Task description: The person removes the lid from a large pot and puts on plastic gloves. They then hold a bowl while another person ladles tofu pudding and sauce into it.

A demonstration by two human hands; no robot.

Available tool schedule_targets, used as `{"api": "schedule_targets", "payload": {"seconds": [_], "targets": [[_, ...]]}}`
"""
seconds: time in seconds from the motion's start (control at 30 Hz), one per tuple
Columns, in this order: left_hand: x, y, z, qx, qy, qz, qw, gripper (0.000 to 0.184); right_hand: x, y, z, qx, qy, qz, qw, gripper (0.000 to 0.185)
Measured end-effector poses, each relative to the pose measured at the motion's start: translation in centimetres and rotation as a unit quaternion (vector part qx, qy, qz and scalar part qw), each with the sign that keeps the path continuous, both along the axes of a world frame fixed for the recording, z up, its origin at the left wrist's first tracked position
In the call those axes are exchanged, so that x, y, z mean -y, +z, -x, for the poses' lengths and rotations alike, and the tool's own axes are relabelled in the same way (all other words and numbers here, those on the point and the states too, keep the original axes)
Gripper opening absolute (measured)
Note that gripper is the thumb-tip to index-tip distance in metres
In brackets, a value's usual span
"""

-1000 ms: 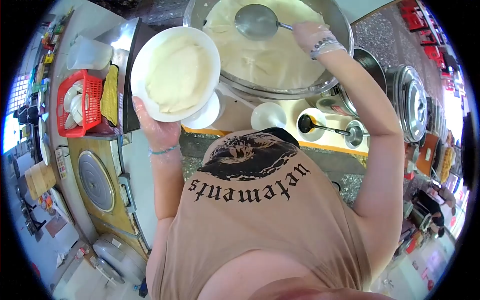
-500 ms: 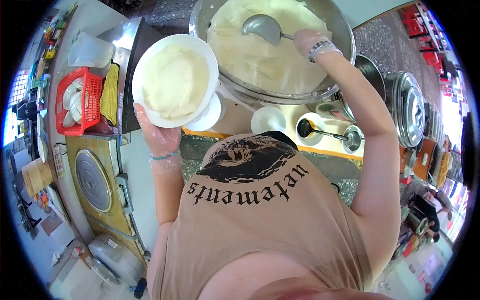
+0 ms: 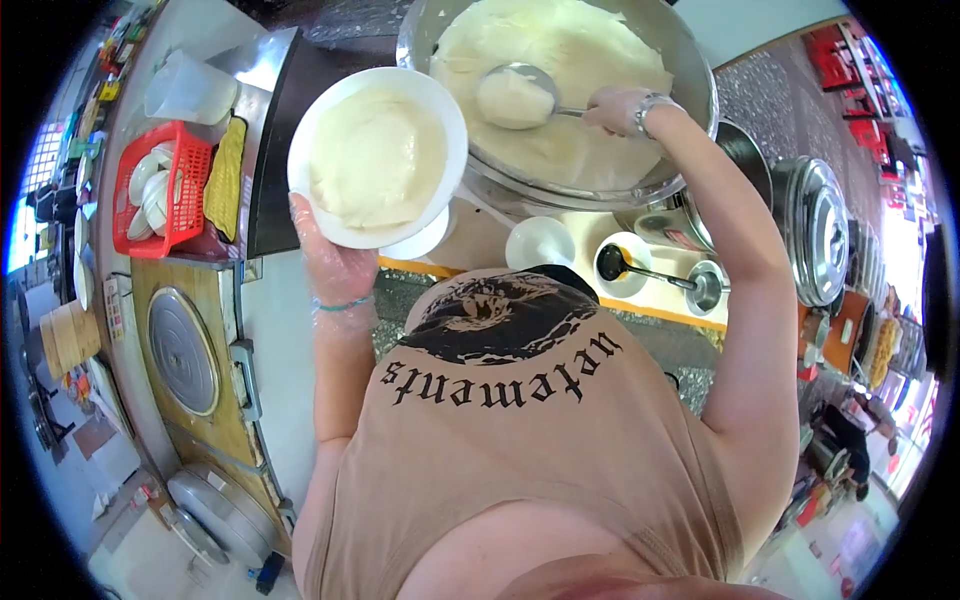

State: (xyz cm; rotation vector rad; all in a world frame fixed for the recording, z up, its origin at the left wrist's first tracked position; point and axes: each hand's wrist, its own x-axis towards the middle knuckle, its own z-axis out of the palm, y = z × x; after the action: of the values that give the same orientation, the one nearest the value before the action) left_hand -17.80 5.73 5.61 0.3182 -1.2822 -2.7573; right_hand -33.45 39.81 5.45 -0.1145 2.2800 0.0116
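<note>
My left hand (image 3: pixel 335 265), in a clear plastic glove, grips a white bowl (image 3: pixel 456 150) by its lower rim. Soft, pale food (image 3: pixel 375 160) like tofu pudding fills much of it. My right hand (image 3: pixel 617 108), also gloved, is closed around the handle of a shallow metal ladle (image 3: pixel 568 111). A pale lump (image 3: pixel 513 98) of the same food lies in the ladle's bowl, which faces up over a large metal pot (image 3: pixel 703 130). The pot holds a broad mass of the food with a cut, uneven surface. The white bowl is left of the pot.
On the counter nearest my body stand a white bowl (image 3: pixel 540 245) and a dish with a dark-headed ladle (image 3: pixel 645 262) reaching to a small metal cup (image 3: pixel 706 285). Lidded metal pots (image 3: pixel 825 230) stand right. Left are a red basket (image 3: pixel 190 190) of white dishes and a yellow cloth (image 3: pixel 226 180).
The ladle has turned from rounded back up to bowl up and now carries a lump of the pale food. My left hand and its bowl have shifted slightly right.
</note>
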Motion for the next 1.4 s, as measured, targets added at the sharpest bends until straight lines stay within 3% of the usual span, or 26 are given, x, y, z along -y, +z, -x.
{"api": "schedule_targets", "payload": {"seconds": [0.1,0.27,0.57,0.63,0.7,0.87,0.93,1.03,1.27,1.33,1.4], "targets": [[-0.3,-0.1,0.1,0.024,0.006,-0.02,1.0,0.058,-0.2,1.9,-0.5,-0.02,-0.01,0.044,0.999,0.044],[-0.8,-0.1,-0.2,0.023,-0.014,-0.05,0.998,0.056,0.2,8.2,-0.5,-0.102,-0.01,0.008,0.995,0.041],[-1.9,0.7,0.0,0.028,-0.087,-0.065,0.994,0.057,3.3,15.9,-2.1,-0.116,0.011,0.069,0.991,0.033],[-2.3,1.0,-0.1,0.024,-0.092,-0.063,0.994,0.057,4.2,15.7,-2.7,-0.109,0.014,0.075,0.991,0.033],[-2.6,1.3,-0.2,0.02,-0.098,-0.061,0.993,0.057,4.8,14.2,-3.4,-0.18,0.127,0.08,0.972,0.032],[-3.4,0.8,-1.3,0.01,-0.092,-0.051,0.994,0.058,5.8,12.1,-5.3,-0.251,0.28,0.064,0.924,0.026],[-4.0,0.7,-2.1,0.016,-0.073,-0.054,0.996,0.058,5.6,11.9,-6.4,-0.375,0.23,0.046,0.897,0.023],[-4.9,0.3,-3.6,0.025,-0.042,-0.063,0.997,0.058,4.6,12.4,-7.4,-0.447,0.229,0.044,0.864,0.021],[-5.5,-0.2,-7.7,0.009,-0.011,-0.051,0.999,0.057,2.4,11.6,-12.7,-0.495,0.231,0.159,0.822,0.023],[-5.0,-0.5,-8.7,-0.003,-0.019,-0.045,0.999,0.057,1.1,11.8,-15.2,-0.472,0.147,0.166,0.853,0.027],[-4.4,-0.9,-9.5,-0.015,-0.031,-0.038,0.999,0.057,-1.5,11.0,-18.3,-0.485,0.105,0.207,0.843,0.028]]}}
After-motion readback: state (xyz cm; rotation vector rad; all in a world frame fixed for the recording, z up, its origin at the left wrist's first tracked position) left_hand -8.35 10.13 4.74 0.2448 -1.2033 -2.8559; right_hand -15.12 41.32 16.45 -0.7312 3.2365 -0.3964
